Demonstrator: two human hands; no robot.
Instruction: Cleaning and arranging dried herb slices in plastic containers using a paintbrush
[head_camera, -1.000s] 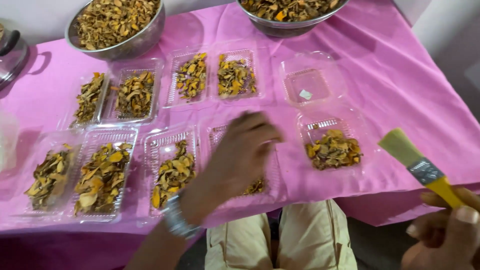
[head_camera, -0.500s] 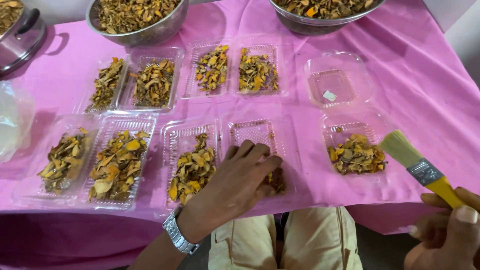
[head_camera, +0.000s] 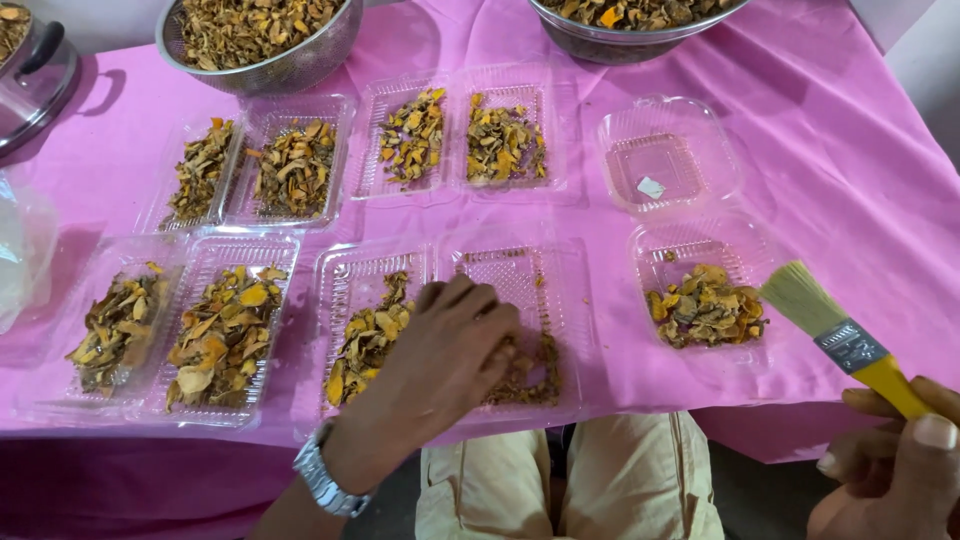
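Observation:
My left hand (head_camera: 440, 365), with a metal watch (head_camera: 322, 480) on the wrist, lies in the right half of an open clear plastic clamshell tray (head_camera: 520, 265). Its fingers are bent down onto dried yellow-brown slices (head_camera: 530, 375), and they hide what is under them. The tray's left half holds more slices (head_camera: 365, 340). My right hand (head_camera: 900, 470), at the lower right below the table's edge, grips a yellow-handled paintbrush (head_camera: 835, 330). The bristles point up-left, close to a tray with a heap of slices (head_camera: 705, 305).
Several more filled clamshell trays lie on the pink tablecloth (head_camera: 850, 130), at left (head_camera: 225, 330) and behind (head_camera: 455, 135). An empty tray half (head_camera: 665, 150) lies at right. Two metal bowls of slices (head_camera: 260, 40) (head_camera: 630, 20) stand at the back. A pot lid (head_camera: 35, 70) and a plastic bag (head_camera: 20, 250) are at left.
My left hand has come down from above the middle tray into its right half, fingers now curled on the slices. The brush hand has barely moved. The view has tilted nearer to the table.

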